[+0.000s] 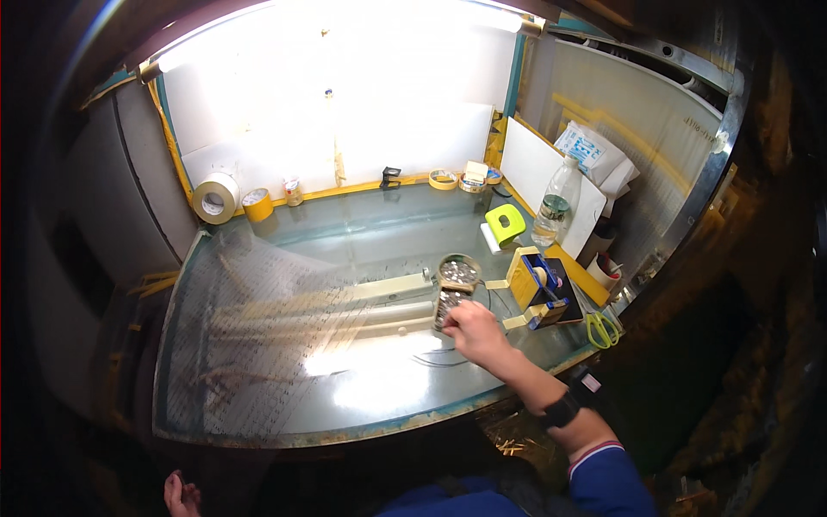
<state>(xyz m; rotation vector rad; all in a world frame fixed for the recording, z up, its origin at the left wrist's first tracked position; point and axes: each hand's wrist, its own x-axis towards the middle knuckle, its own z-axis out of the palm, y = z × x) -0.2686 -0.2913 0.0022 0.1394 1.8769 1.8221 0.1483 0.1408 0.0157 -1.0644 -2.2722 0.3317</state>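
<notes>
My right hand point(474, 332) reaches over the glass tabletop point(379, 246), its fingertips pinched together at a small rectangular container point(440, 317) of shiny little pieces. Whatever is between those fingertips is too small to name. Touching that container's far end is a round dish point(443, 264), which also holds small shiny bits. Low at the left, off the table's near edge, is my left hand point(181, 497); its fingers are curled in, and shadow hides what they may hold. A clear sheet printed with fine rows of marks point(267, 332) covers the left part of the glass.
Right of the dish stands a blue tape dispenser point(551, 284), with green-handled scissors point(601, 331) beside it. Behind are a lime-green hole punch point(505, 224) and a clear bottle point(553, 211). Tape rolls point(215, 198) line the back edge below a bright white panel point(345, 95).
</notes>
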